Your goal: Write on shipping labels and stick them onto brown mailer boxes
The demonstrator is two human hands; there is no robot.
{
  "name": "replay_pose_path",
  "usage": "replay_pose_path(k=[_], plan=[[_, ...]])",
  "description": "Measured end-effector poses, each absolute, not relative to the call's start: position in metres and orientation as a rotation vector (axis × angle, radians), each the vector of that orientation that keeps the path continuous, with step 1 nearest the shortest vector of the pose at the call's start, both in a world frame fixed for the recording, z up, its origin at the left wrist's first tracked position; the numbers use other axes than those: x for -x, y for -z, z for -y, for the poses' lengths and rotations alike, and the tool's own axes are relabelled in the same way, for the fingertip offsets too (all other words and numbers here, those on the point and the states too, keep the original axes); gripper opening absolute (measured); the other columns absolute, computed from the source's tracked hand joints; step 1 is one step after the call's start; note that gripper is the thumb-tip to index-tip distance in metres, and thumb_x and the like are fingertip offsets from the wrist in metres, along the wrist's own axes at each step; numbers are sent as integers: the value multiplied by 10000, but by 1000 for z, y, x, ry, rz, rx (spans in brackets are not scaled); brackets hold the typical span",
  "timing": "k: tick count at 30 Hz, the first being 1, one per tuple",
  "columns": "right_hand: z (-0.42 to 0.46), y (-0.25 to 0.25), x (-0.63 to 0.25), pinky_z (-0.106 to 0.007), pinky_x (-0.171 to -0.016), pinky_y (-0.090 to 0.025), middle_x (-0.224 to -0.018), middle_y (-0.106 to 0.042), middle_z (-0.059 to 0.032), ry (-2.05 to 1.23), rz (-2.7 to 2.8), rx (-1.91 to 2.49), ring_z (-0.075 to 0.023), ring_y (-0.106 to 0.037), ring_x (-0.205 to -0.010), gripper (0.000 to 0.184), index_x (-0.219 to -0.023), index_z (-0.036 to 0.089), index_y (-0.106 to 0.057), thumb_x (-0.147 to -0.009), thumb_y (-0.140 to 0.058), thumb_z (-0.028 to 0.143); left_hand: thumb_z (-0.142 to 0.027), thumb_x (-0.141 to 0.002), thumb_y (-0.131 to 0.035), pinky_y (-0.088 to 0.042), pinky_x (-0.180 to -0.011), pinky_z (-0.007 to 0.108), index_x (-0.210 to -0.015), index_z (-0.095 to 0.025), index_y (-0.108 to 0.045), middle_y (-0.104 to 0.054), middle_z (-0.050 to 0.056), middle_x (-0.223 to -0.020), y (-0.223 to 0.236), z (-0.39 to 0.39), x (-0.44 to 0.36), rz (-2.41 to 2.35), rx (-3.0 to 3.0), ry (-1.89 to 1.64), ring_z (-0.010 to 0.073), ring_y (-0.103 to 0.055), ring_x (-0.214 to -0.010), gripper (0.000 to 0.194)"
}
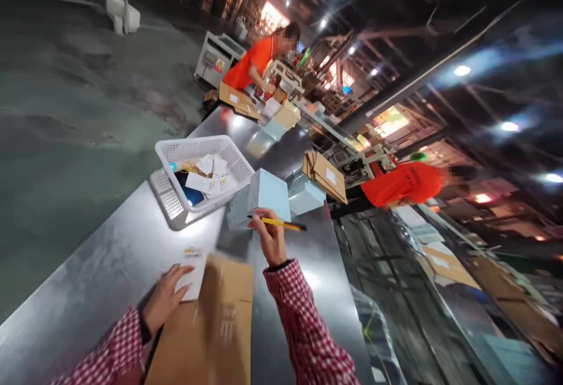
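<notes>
My right hand (271, 241) is raised over the metal table with a yellow pen (281, 222), black at its ends, pinched in the fingers. Below and to the left, my left hand (167, 296) lies with fingers spread on a white printed card (192, 276). That card rests partly over a flat brown cardboard piece (220, 326) with pale printing. Just beyond the right hand stands a pale blue box (269, 191). A white perforated basket (240, 165) holds several white slips and a dark blue item.
A second pale blue box (307, 194) has a brown cardboard package (325, 175) leaning on it. Farther along the metal table (109, 256), one co-worker in orange (250, 62) handles packages. Another person in orange (404, 184) is at the right. Grey floor (79, 92) lies to the left.
</notes>
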State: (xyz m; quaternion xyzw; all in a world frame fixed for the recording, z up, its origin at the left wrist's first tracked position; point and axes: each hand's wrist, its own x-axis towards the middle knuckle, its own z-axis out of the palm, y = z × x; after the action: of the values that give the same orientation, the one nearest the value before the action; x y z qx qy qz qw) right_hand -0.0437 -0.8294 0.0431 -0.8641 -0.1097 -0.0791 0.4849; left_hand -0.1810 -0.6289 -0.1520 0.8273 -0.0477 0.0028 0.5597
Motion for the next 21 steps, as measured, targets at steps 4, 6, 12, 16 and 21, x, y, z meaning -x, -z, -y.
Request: replay_pose_path(k=[4,6,12,16,21], plan=[[876,48,131,-329,-729,-531,-778,-672,-32,107,-138,1922,-195,-669,-762,353,-965,175,-628,-847,-602,507,-170,-815,-568,-232,-1171,615,-1243,-233,-634,-663,91,-1277,172,654,161,340,-2072,52,302,-523,-1283,437],[882,86,160,-315,-655,-526,-696,-654,-26,54,-297,1892,-190,-655,-691,416,-937,166,-639,-864,-547,566,-134,-802,-588,-150,-1166,664,-1333,-245,-564,-617,92,-1357,183,659,156,465,-2173,40,323,-425,-1366,543],[853,136,184,-299,-605,-531,-735,-647,6,-154,-315,1742,-158,-633,-611,257,-937,198,-603,-795,-621,411,-192,-828,-654,-96,-1174,650,-1441,-253,-437,-493,94,-1492,192,658,150,640,-2334,-11,325,-237,-1470,653],[829,151,179,-270,-531,-462,-619,-615,7,8,-279,1935,-153,-564,-558,76,-722,204,-597,-708,-583,278,-245,-841,-679,-195,-1180,596,-1429,-257,-451,-471,87,-1508,186,656,145,681,-2308,48,318,-238,-1472,631],[825,172,180,-276,-526,-409,-549,-565,6,148,-141,2098,-151,-503,-527,131,-611,218,-552,-735,-530,253,-324,-830,-723,-225,-1173,594,-1439,-246,-414,-463,102,-1508,186,658,144,676,-2308,35,328,-235,-1473,688]])
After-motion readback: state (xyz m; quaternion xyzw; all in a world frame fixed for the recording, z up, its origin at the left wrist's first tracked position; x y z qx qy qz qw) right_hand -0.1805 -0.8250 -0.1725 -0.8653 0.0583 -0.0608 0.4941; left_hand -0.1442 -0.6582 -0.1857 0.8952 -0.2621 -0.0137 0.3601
